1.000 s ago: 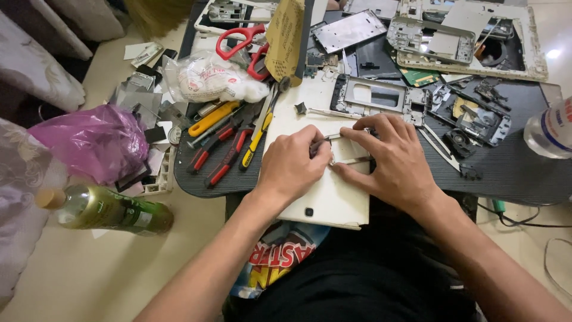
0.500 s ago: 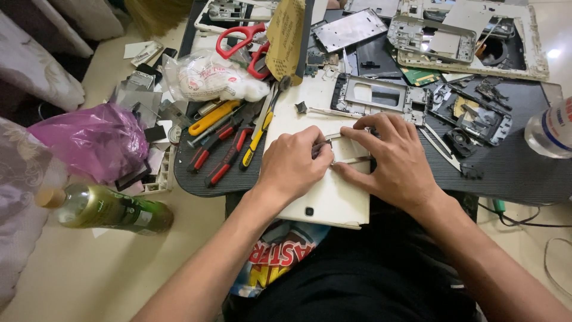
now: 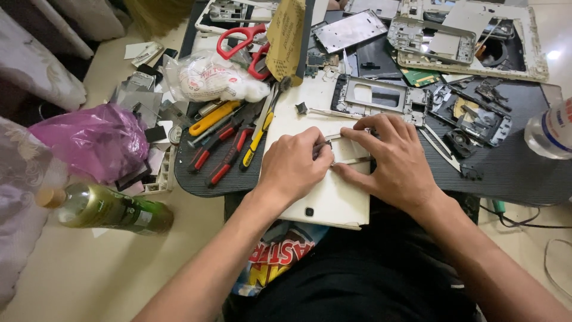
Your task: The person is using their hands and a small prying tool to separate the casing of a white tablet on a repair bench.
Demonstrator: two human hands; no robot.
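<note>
1. A flat white rectangular tablet back cover point(image 3: 333, 197) lies at the near edge of the dark ribbed work mat point(image 3: 512, 173), partly overhanging it toward the person's lap; this cover is the landmark for everything below.
2. The left hand point(image 3: 295, 167) rests on the cover's left half, fingers curled and pressed together, the fingertips pinching a small dark part point(image 3: 322, 146) near the cover's upper middle.
3. The right hand point(image 3: 396, 161) lies on the cover's right half, fingers spread flat, the forefinger reaching toward a thin metal tool point(image 3: 351, 160) that lies across the cover between both hands; whether it grips that tool cannot be told.
4. Just left of the cover lie screwdrivers with red and black handles point(image 3: 217, 152) and one with a yellow handle point(image 3: 260, 134).
5. Beyond the cover stands a bare grey phone frame point(image 3: 375, 98), and farther up-left red-handled scissors point(image 3: 241, 42) beside a clear bag of white stuffing point(image 3: 208, 77).
6. Right of the cover, an opened black device with exposed parts point(image 3: 473, 116) sits on the mat, and a clear plastic bottle point(image 3: 551, 131) lies at the far right.
7. Far left of the cover, off the mat, a crumpled pink plastic bag point(image 3: 89, 140) and a green glass bottle point(image 3: 110, 209) rest on the pale floor point(image 3: 95, 274).
</note>
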